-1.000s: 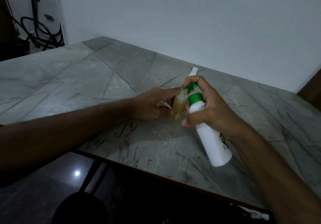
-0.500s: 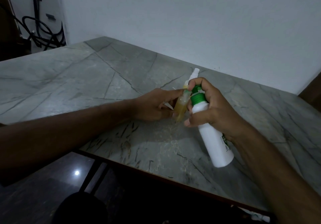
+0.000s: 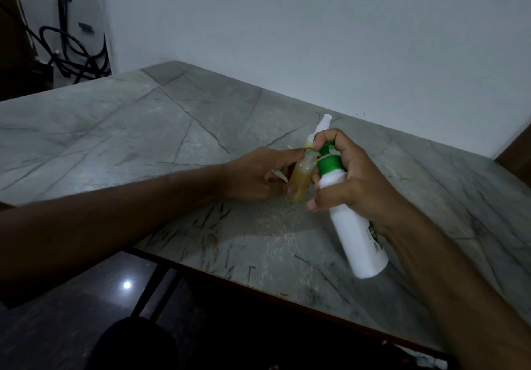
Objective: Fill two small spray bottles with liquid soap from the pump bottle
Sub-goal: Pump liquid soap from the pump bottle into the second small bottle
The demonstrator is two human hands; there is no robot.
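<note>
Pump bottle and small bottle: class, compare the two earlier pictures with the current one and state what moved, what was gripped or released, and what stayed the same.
Little changed. The right hand tipped the pump bottle slightly more upright and nudged its green nozzle closer over the small bottle; its forefinger shifted on the pump head. Nothing was taken or released. The left hand keeps its grip on the small bottle of yellow liquid, and the second spray bottle stays behind on the table.

The white pump bottle, green-collared and tilted with its nozzle at the mouth of a small clear spray bottle holding yellow soap nearly to the top, leans just beside it, while a second spray bottle, white-capped, shows behind them.
</note>
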